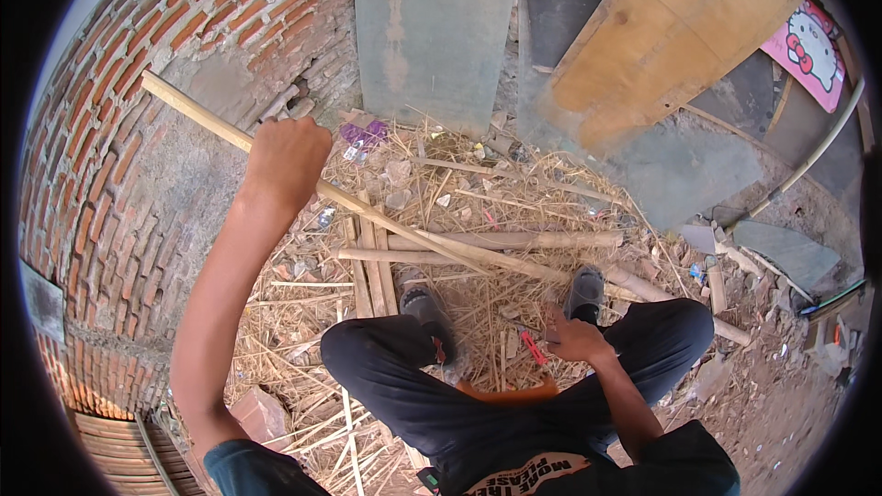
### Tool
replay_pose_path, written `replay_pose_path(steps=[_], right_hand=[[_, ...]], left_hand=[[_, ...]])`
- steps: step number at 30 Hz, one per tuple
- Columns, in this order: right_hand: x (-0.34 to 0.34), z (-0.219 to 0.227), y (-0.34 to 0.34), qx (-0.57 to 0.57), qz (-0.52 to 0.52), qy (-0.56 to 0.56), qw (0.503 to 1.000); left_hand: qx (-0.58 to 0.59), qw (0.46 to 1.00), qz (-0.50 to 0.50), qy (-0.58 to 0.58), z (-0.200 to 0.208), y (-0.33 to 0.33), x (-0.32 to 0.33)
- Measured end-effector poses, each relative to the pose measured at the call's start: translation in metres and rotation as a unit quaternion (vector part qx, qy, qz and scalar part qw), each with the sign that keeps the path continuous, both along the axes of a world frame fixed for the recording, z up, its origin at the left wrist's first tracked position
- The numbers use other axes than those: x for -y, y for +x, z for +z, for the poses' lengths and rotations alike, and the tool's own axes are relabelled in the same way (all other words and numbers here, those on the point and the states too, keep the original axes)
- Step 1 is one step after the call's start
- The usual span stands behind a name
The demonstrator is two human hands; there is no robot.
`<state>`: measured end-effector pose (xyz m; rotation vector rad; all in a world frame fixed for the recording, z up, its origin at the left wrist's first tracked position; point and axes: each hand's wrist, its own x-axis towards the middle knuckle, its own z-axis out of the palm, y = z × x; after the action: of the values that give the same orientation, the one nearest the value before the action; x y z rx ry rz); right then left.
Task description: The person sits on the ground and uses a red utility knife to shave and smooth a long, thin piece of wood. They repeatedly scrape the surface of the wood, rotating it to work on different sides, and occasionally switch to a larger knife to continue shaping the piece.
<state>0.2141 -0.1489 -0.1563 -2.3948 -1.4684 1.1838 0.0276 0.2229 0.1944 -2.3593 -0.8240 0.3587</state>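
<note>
My left hand point(289, 161), raised in front of the brick wall, is closed around a long split bamboo strip point(367, 209). The strip slants from the upper left down to the right, and its lower end lies near my right foot. Low between my knees, my right hand point(581, 340) has its fingers curled in; what they hold, if anything, cannot be made out. Just left of those fingers is a small red tool point(532, 347), perhaps a cutter. My feet, in dark footwear point(425, 310), stand either side of the strip's lower part.
Bamboo poles point(514, 240) and flat wooden slats point(372, 262) lie on ground littered with straw and shavings. A brick wall point(119, 184) rises on the left. Grey panels point(436, 37) and a brown board point(675, 32) lean at the back. A pink picture panel point(810, 53) stands at right.
</note>
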Motion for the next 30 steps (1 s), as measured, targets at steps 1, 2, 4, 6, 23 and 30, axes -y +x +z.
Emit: replay_pose_path(steps=[1,2,4,6,23,30], right_hand=[[0.008,0.011,0.01,0.019,-0.002,-0.031,0.999],[0.016,0.02,0.018,0.035,-0.001,-0.061,0.997],[0.038,0.035,0.034,0.072,-0.013,-0.049,0.996],[0.049,0.069,0.039,0.085,-0.042,-0.057,0.994],[-0.029,0.093,-0.027,-0.473,-0.434,0.39,0.661],[-0.105,0.096,-0.068,-0.555,-0.422,0.398,0.596]], left_hand=[[-0.008,0.999,-0.036,0.0,-0.003,0.004,-0.001],[-0.018,0.997,-0.071,0.0,-0.009,0.008,-0.002],[-0.028,0.993,-0.109,-0.019,-0.023,0.015,0.0],[-0.027,0.99,-0.126,-0.062,-0.043,0.027,0.006],[0.24,0.903,-0.342,0.097,-0.063,0.069,0.07],[0.254,0.895,-0.364,0.051,-0.061,0.069,0.096]])
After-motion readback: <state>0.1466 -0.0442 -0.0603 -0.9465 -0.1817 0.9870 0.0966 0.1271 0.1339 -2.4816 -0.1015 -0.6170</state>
